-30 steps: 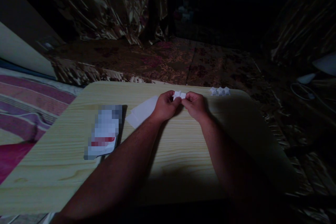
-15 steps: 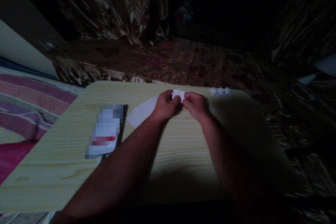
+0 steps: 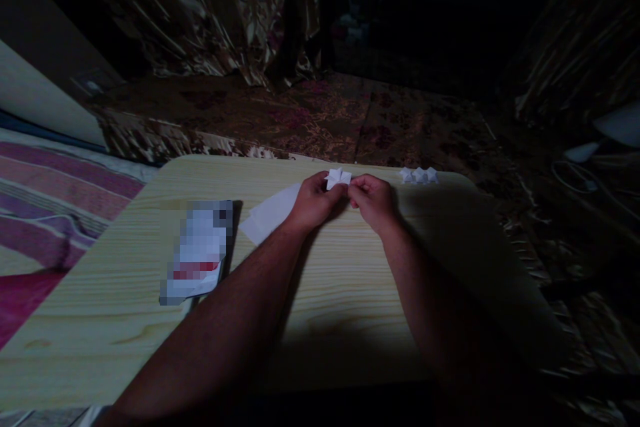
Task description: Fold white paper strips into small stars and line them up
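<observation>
A small piece of folded white paper (image 3: 339,178) with pointed flaps is held up over the far part of the table. My left hand (image 3: 316,201) grips its left and lower edge, thumb along the front. At its right edge, my right hand (image 3: 370,197) is closed, thumb and forefinger pinching the paper's side. Flat white paper sheets (image 3: 270,213) lie on the table just left of my left hand, partly hidden by it. To the right of my right hand, three small folded paper shapes (image 3: 419,175) stand in a row near the far edge.
On the light wooden table (image 3: 345,293), a phone-like object (image 3: 199,250), blurred out, lies left of my left forearm. Beyond the far edge is a patterned cloth surface (image 3: 310,113) with curtains (image 3: 240,7). Striped bedding (image 3: 45,180) borders the left side.
My left thumb has slid down toward the paper's lower edge, showing more of its folded front. The right hand has barely shifted. The camera view has moved slightly.
</observation>
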{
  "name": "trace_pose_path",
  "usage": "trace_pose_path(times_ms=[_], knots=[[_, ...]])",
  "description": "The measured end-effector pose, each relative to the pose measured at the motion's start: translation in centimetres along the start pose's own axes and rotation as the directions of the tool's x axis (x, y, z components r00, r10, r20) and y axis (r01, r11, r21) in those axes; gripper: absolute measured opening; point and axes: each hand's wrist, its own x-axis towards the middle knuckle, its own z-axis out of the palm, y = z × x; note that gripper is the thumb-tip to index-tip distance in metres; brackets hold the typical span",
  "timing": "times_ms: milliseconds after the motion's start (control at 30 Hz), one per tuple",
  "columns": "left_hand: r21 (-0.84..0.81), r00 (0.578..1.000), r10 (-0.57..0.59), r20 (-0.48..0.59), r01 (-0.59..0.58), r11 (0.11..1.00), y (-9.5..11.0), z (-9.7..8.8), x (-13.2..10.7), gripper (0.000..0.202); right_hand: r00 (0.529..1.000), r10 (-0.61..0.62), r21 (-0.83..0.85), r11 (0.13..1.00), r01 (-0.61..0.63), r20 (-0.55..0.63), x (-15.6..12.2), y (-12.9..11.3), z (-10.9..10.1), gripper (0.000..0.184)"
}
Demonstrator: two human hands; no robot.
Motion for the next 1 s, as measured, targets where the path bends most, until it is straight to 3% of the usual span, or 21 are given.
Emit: trace_pose_path(times_ms=[600,1000], knots=[[-0.099,1.0,-0.025,0.007,0.025,0.995,-0.43,-0.44,0.28,0.012,0.997,-0.009,0.01,1.0,0.009,0.074,-0.1,0.19,-0.06,0.008],[-0.054,1.0,-0.021,-0.008,0.02,0.998,-0.7,-0.4,0.21,0.021,0.999,-0.011,0.059,0.998,0.013,-0.033,0.14,0.13,-0.11,0.011]])
